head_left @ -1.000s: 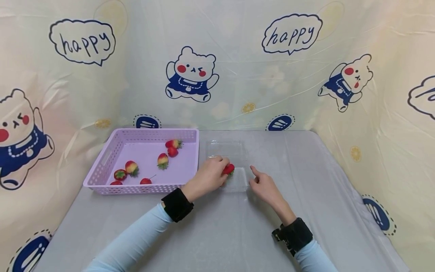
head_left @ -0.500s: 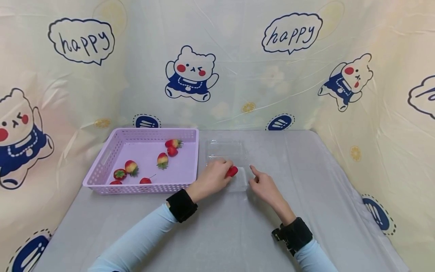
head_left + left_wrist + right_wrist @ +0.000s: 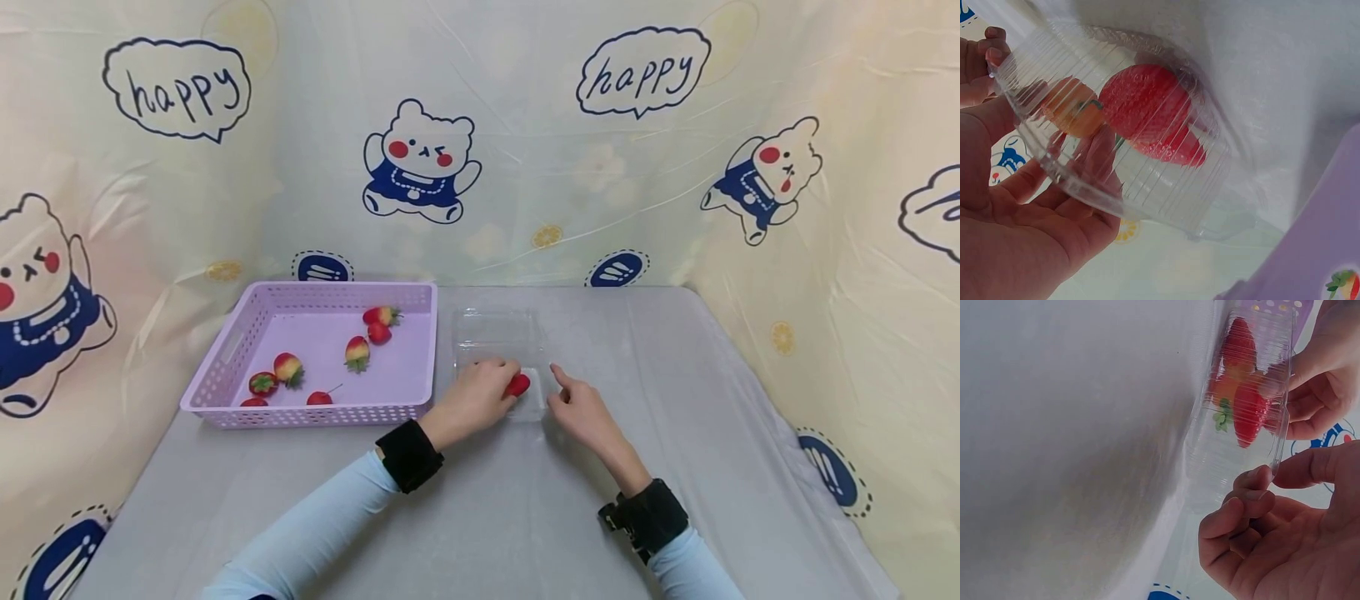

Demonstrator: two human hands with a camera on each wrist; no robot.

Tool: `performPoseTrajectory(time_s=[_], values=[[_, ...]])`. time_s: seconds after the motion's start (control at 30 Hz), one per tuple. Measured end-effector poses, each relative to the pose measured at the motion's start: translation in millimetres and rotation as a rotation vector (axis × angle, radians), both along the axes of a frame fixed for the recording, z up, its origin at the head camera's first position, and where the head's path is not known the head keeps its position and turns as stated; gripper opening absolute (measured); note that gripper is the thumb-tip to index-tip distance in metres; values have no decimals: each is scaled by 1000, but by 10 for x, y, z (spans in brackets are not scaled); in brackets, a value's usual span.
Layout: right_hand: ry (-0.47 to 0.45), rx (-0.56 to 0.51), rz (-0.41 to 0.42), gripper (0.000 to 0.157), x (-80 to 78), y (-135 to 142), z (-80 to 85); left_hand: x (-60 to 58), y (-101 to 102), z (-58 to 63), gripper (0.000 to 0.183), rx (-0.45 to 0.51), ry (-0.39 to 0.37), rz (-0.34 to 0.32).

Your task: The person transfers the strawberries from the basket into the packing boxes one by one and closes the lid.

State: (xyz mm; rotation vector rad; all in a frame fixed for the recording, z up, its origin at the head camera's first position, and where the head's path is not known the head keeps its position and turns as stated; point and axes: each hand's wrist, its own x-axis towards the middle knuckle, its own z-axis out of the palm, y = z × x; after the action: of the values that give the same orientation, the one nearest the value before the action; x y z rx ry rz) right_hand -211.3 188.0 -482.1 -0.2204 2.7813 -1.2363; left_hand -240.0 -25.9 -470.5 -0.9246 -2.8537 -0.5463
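Observation:
A clear plastic box [image 3: 495, 325] lies with its lid folded back on the table, right of the purple basket. My left hand [image 3: 480, 396] reaches over its rim and holds a red strawberry [image 3: 517, 384] at the fingertips, low inside it. Through the ribbed wall in the left wrist view, a big red strawberry [image 3: 1141, 103] and an orange-yellow fruit [image 3: 1072, 109] show by the fingers. The right wrist view has several strawberries [image 3: 1239, 347] close together in the box. At the right side, my right hand [image 3: 588, 412] pinches the box's rim between thumb and index finger.
The purple basket [image 3: 307, 417] stands on the left with several fruits in it, among them a yellow-red strawberry [image 3: 357, 354] and a red cherry-like fruit [image 3: 319, 398]. Grey cloth [image 3: 675, 375] covers the table; a printed curtain [image 3: 525, 167] hangs behind it.
My left hand has moved slightly right and toward me inside the box, and the strawberry at its fingertips has shifted with it. The right hand has stayed in place.

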Motion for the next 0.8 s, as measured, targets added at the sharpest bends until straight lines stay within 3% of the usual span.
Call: performPoseTrajectory(time_s=[0.23, 0.8], values=[[-10, 5, 0, 59, 7, -3, -1, -5, 9, -70, 26, 9, 15, -5], [-22, 4, -13, 59, -11, -11, 22, -74, 93, -59, 29, 3, -45, -14]])
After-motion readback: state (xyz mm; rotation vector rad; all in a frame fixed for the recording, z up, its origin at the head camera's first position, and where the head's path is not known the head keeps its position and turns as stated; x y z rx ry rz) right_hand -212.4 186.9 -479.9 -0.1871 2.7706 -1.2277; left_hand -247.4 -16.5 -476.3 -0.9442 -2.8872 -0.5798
